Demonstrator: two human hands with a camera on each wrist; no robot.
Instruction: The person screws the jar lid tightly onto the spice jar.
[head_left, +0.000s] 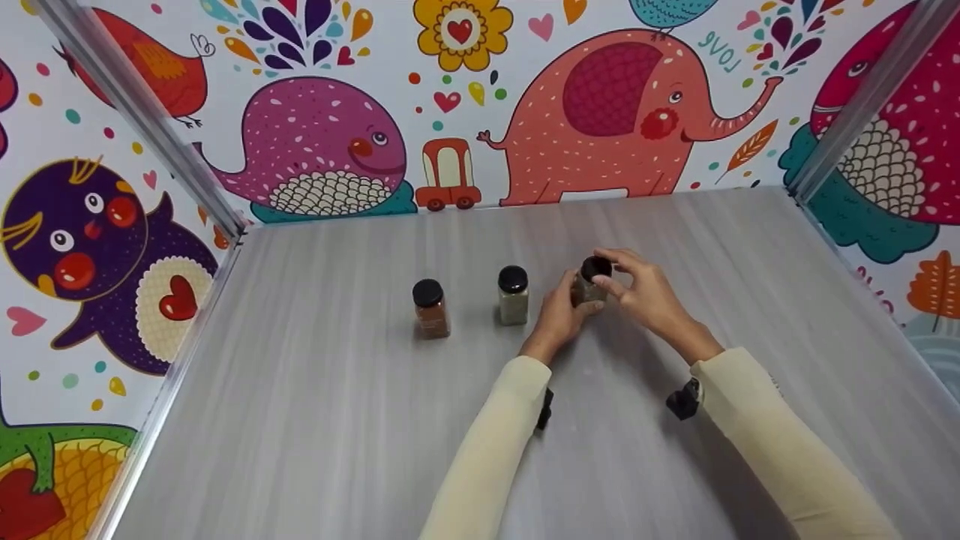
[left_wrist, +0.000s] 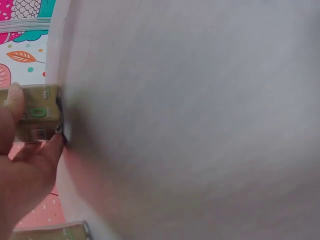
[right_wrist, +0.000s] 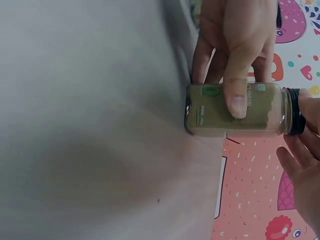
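Note:
A clear glass spice jar (right_wrist: 262, 107) of greenish-brown powder stands upright on the table, between both hands. My left hand (head_left: 559, 315) grips its body, the thumb lying across the glass in the right wrist view. Fingers and thumb of my right hand (head_left: 649, 296) hold the black lid (right_wrist: 296, 112) at the top. The same jar (left_wrist: 42, 112) appears at the edge of the left wrist view, partly covered by the left hand. Left of the hands stands a second black-lidded jar (head_left: 514, 306) of greenish powder. Farther left is a jar (head_left: 433, 321) with reddish-brown contents.
The grey wood-grain table (head_left: 322, 420) meets a back wall (head_left: 465, 97) printed with cartoon animals. Metal-framed side panels (head_left: 161, 127) close it in at left and right. A black wrist device (head_left: 684, 401) sits by the right sleeve.

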